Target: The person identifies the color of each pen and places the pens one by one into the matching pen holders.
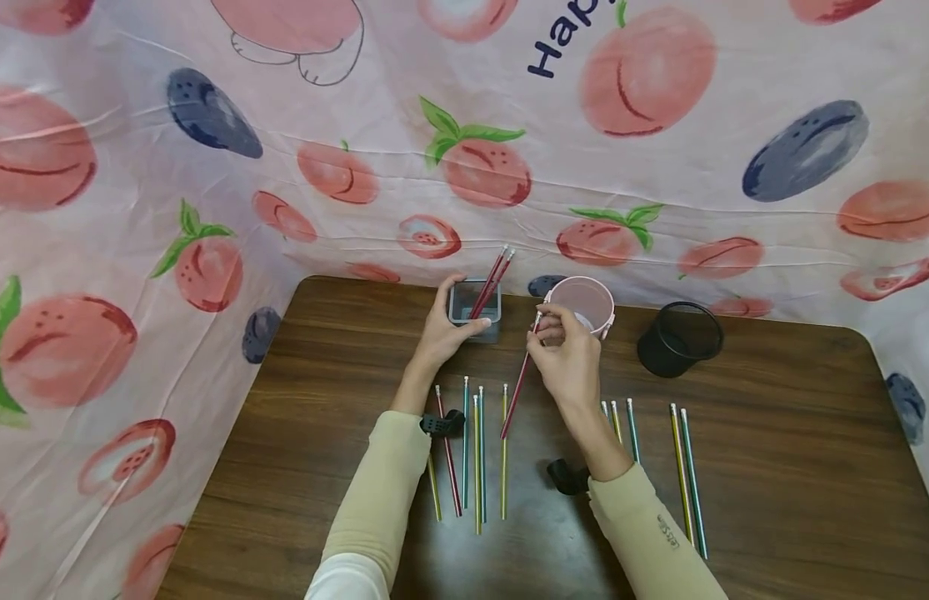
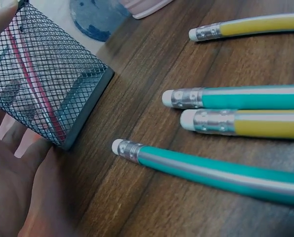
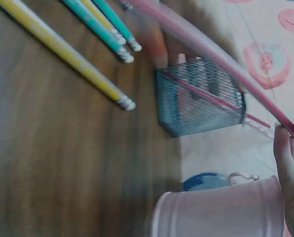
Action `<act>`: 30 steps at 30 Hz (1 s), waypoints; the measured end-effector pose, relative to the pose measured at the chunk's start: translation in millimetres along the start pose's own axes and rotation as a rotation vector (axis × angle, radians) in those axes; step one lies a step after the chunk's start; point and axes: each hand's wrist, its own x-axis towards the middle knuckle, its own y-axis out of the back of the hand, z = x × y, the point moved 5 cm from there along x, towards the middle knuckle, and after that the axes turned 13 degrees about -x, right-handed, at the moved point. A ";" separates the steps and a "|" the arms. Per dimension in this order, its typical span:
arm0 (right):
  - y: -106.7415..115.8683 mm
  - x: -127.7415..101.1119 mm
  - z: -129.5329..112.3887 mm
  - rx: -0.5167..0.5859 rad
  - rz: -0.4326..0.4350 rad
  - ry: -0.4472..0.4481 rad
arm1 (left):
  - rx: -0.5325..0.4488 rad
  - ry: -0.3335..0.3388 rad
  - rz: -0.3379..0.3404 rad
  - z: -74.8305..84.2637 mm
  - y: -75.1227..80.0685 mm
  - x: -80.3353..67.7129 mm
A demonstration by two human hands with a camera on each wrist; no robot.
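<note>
My left hand [image 1: 437, 335] grips a square mesh pencil holder [image 1: 490, 333] at the back of the table, thumb on its near side. Red pencils [image 1: 491, 283] lean inside it with their eraser ends above the rim. Between the right hand's [image 1: 572, 367] thumb and fingers is a red pencil [image 1: 517, 387], pinched near its eraser end and slanting down toward the near left. That hand is just right of the mesh holder and overlaps the pink bucket [image 1: 584, 296] in the head view. The right wrist view shows the held pencil [image 3: 221, 59] crossing in front of the holder.
Yellow, teal and red pencils lie below the left forearm, including a yellow pencil [image 1: 505, 479] and a red pencil [image 1: 448, 458]. More lie by the right forearm, among them a teal pencil [image 1: 692, 483]. A black round cup [image 1: 662, 354] stands right of the bucket. Patterned cloth [image 1: 344, 225] hangs behind.
</note>
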 end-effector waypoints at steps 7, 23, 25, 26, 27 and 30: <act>5.4 15.4 -8.1 0.033 0.040 0.016 | -0.005 -0.007 0.010 -10.2 2.3 4.5; 17.6 48.9 -14.0 0.115 0.236 0.078 | 0.057 0.021 0.016 -8.6 -3.0 3.6; 16.6 51.2 -13.3 0.122 0.241 0.072 | 0.057 0.024 0.018 -8.9 -1.9 3.1; 16.0 52.6 -13.4 0.123 0.239 0.066 | 0.055 0.025 0.019 -8.6 -1.2 2.8; 15.2 54.3 -13.0 0.124 0.238 0.060 | 0.054 0.026 0.020 -8.6 -0.1 2.7; 13.1 60.8 -13.3 0.117 0.224 0.033 | 0.054 0.021 0.017 -8.2 3.1 2.4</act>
